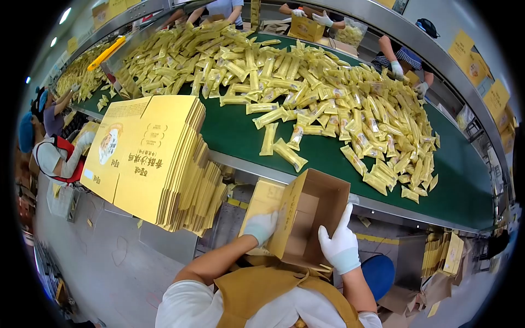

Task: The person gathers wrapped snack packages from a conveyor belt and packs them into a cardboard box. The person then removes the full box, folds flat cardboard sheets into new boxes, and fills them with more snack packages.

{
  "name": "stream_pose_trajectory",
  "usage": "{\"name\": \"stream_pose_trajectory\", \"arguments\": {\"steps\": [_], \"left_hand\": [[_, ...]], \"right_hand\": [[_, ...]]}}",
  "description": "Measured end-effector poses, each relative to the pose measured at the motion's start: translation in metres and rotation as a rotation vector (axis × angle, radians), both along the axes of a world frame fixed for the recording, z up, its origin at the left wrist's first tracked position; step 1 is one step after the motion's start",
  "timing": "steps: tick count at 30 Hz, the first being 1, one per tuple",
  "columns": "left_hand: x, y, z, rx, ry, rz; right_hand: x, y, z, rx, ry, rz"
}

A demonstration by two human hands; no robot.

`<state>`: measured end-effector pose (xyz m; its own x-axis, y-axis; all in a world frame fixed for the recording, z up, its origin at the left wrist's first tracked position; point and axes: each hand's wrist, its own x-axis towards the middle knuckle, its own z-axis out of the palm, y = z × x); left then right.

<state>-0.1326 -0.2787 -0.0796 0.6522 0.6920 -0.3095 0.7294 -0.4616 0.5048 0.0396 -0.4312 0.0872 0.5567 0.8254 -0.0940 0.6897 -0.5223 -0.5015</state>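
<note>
An opened yellow cardboard box (311, 210) is in front of my body, its bare brown inside facing up and nothing in it. At its left wall is my left hand (261, 227), in a white glove, with the fingertips partly hidden against the cardboard. My right hand (340, 243), gloved too, holds the right wall, thumb toward the inside and fingers along the outside. Another yellow carton piece (265, 197) shows behind my left hand. Beyond the box, many yellow wrapped snack packets (328, 104) are heaped on a green conveyor belt (229, 128).
A tall stack of flattened yellow cartons (145, 156) stands to my left, beside the belt's metal edge (249, 168). A blue round stool (378, 276) is near my right elbow. Co-workers with gloved hands (322, 19) work across the belt, and another person (60, 156) is at far left.
</note>
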Motion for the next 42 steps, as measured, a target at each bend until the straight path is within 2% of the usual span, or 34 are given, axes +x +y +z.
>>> {"name": "stream_pose_trajectory", "arguments": {"steps": [4,7,10,13,16,18,19,22,26,27,29,30,31,32,33,34,35,36,37,38,41,42], "left_hand": [[0.001,0.001,-0.013,0.013,0.036,-0.025],[-0.002,-0.009,-0.011,0.204,-0.03,-0.027],[0.004,-0.01,0.018,0.057,-0.128,0.17],[0.008,-0.007,0.019,0.137,-0.323,0.119],[0.009,0.007,0.088,-0.054,-0.314,0.099],[0.012,0.003,0.15,-0.017,-0.235,0.047],[0.014,0.002,0.164,0.002,-0.194,0.022],[0.021,0.007,0.16,0.091,-0.166,-0.037],[-0.002,0.032,0.145,0.002,-0.182,-0.129],[-0.006,0.036,0.145,-0.139,-0.185,-0.098],[-0.014,0.044,0.146,-0.419,-0.184,-0.027],[-0.018,0.044,0.138,-0.519,-0.371,0.044],[-0.022,0.042,0.123,-0.62,-0.559,0.117],[-0.025,0.04,0.108,-0.722,-0.75,0.192],[-0.025,0.038,0.096,-0.628,-0.734,0.194],[-0.019,0.024,0.068,-0.443,-0.782,0.324],[-0.009,0.016,0.069,-0.364,-0.557,0.349],[-0.002,0.006,0.068,-0.285,-0.33,0.375],[0.003,-0.004,0.029,-0.252,-0.674,0.264],[0.017,-0.002,0.03,0.143,-0.484,0.134],[0.038,0.035,0.042,0.363,-0.521,0.103],[0.047,0.055,0.05,0.472,-0.502,0.075]], "right_hand": [[0.001,0.0,-0.002,-0.026,-0.018,-0.006],[0.001,-0.003,-0.004,-0.005,-0.035,-0.007],[-0.002,-0.001,-0.003,-0.022,-0.068,-0.007],[-0.006,0.002,-0.001,-0.053,-0.074,-0.008],[-0.009,0.006,-0.001,-0.082,-0.18,0.028],[-0.013,0.01,0.001,-0.084,-0.175,0.05],[-0.015,0.012,0.003,-0.092,-0.192,0.061],[-0.015,0.011,-0.001,-0.095,-0.205,0.075],[0.004,-0.011,-0.02,0.202,-0.009,0.083],[0.007,-0.017,-0.009,0.048,0.185,0.01],[0.027,-0.025,-0.035,0.301,0.311,-0.005],[0.032,-0.027,-0.045,0.427,0.375,-0.01],[0.033,-0.027,-0.049,0.532,0.699,-0.067],[0.033,-0.031,-0.066,0.548,0.707,-0.116],[0.033,-0.036,-0.093,0.562,0.715,-0.164],[0.035,-0.035,-0.108,0.579,0.723,-0.211],[0.031,-0.029,-0.104,0.54,0.666,-0.215],[0.027,-0.034,-0.133,0.479,0.578,-0.168],[0.02,-0.043,-0.181,0.416,0.491,-0.12],[0.016,-0.033,-0.184,0.355,0.406,-0.07],[0.04,-0.013,-0.164,0.325,0.118,0.022],[0.062,-0.002,-0.159,0.269,-0.168,-0.028]]}}
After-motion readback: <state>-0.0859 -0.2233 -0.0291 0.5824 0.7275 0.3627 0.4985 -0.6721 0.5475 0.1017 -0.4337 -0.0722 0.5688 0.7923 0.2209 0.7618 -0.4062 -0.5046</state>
